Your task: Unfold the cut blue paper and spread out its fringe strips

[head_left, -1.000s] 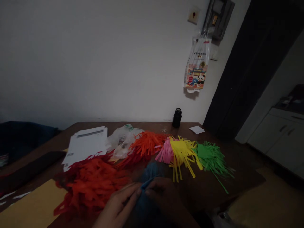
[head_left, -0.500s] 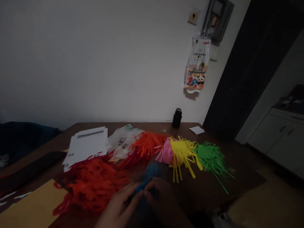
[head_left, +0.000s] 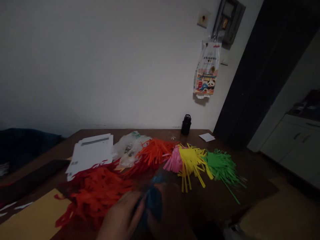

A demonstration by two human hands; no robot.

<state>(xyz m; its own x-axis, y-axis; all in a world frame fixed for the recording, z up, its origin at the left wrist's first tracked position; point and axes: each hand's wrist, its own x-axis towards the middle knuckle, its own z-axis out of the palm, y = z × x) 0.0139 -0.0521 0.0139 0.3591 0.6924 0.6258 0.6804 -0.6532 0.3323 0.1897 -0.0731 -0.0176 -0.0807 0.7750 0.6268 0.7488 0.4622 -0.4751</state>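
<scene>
Low in the head view, my left hand (head_left: 122,213) and my right hand (head_left: 168,208) close round a blue crumpled piece, likely fringed paper (head_left: 153,200). Motion blur and dim light hide its exact shape. A large heap of red-orange paper strips (head_left: 100,196) lies just left of my left hand. Beyond my hands runs a row of fringed paper bunches: an orange one (head_left: 158,150), a pink one (head_left: 175,161), a yellow one (head_left: 191,158) and a green one (head_left: 222,166).
White printed sheets (head_left: 92,151) and a crumpled clear plastic bag (head_left: 130,146) lie at the table's back left. A black bottle-like object (head_left: 186,125) stands near the wall, with a white card (head_left: 207,137) beside it. Yellow-brown card (head_left: 35,216) lies front left.
My hands have shifted slightly, and the blue piece is turned and bunched between them, showing a broader face. The things on the table stay where they were.
</scene>
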